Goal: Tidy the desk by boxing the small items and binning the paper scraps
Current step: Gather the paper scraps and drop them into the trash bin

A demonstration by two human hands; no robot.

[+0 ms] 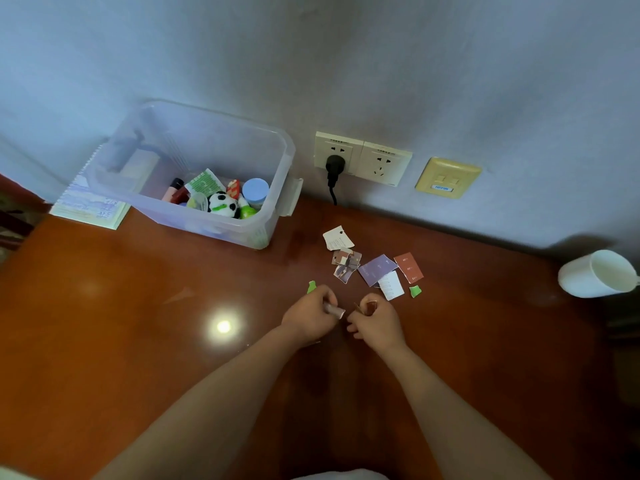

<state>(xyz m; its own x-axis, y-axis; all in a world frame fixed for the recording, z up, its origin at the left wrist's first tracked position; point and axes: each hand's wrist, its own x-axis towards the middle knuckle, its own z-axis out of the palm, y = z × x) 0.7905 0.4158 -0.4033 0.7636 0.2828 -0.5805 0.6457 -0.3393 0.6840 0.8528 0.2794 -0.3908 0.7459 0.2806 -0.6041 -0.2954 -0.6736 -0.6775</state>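
Near centre on the glossy red-brown tabletop (pixel 138 341), left hand (pixel 310 315) pinching a pale curled scrap (pixel 334 310), right hand (pixel 377 322) pinching a brown scrap (pixel 363 307). Just beyond, flat torn paper scraps (pixel 375 270). Far left against the grey wall (pixel 415 64), clear plastic box (pixel 207 223) holding small items (pixel 204 188): panda plush (pixel 223 204), blue-lidded jar (pixel 255 192). Far right, white mug (pixel 595 275) tipped sideways.

No print reads clearly; the red card (pixel 408 267) shows pale figures, perhaps numbers, and the blue wall label (pixel 442 188) is blurred.

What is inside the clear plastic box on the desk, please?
A panda plush, a blue-lidded jar, a green packet and a dark-capped tube are visible; whatever lies beneath them is covered.
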